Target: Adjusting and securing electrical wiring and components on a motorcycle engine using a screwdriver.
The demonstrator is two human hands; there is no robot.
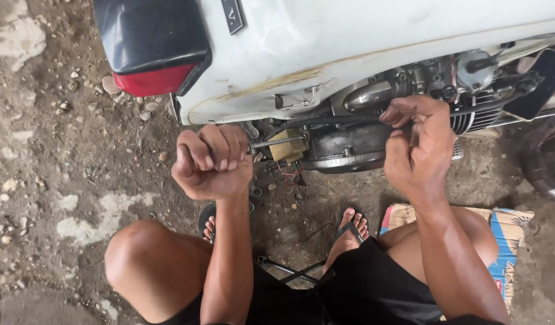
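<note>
The left hand (212,161) is clenched into a fist around the handle of a tool whose threaded metal shaft (278,142) runs level to the right, its tip at a yellowish block (289,146) under the white scooter body (349,48). The right hand (417,139) is closed in a pinch on a black cable (343,120) that runs along the top of the dark engine cover (349,147), just below the exposed engine (446,78). The person squats on rough dirt ground (67,156), in sandals (351,225), with flattened cardboard (507,241) beneath the right leg and the red tail light (154,80) above the left hand.
</note>
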